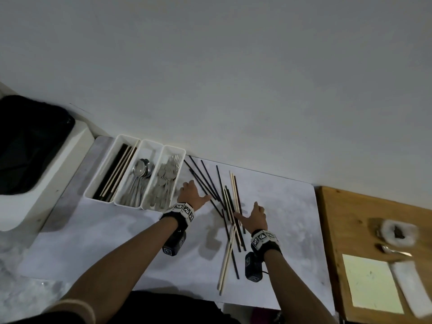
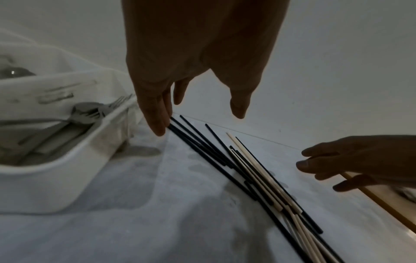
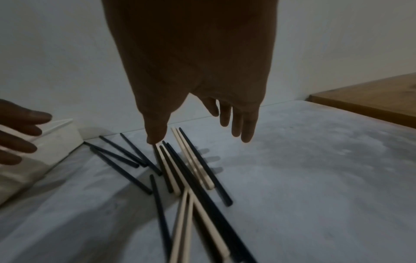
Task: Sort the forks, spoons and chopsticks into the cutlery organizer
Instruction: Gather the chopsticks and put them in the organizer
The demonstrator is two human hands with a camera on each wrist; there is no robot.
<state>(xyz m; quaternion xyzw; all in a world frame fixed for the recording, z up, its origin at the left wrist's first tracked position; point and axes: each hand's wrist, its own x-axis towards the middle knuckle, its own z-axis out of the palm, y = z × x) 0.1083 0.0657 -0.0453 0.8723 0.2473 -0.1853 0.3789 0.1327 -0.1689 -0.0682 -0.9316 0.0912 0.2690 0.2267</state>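
Nearest, loose chopsticks (image 1: 230,220), black and pale, lie crossed in a heap on the desk (image 1: 117,249), just right of the cutlery organizer (image 1: 134,174). Right hand (image 1: 256,217) hovers over the heap's right side, fingers spread and relaxed, thumb tip close to a stick; contact cannot be confirmed; it grasps nothing. Left hand (image 1: 190,194) is released likewise, fingers straight, between the organizer and the heap, fingertips (image 2: 158,128) beside the black sticks' far ends. Organizer stands against the wall: chopsticks in its left compartment, spoons (image 1: 140,177) in the middle, forks (image 1: 164,183) in the right. Wooden board (image 1: 364,230) lies well right of the organizer.
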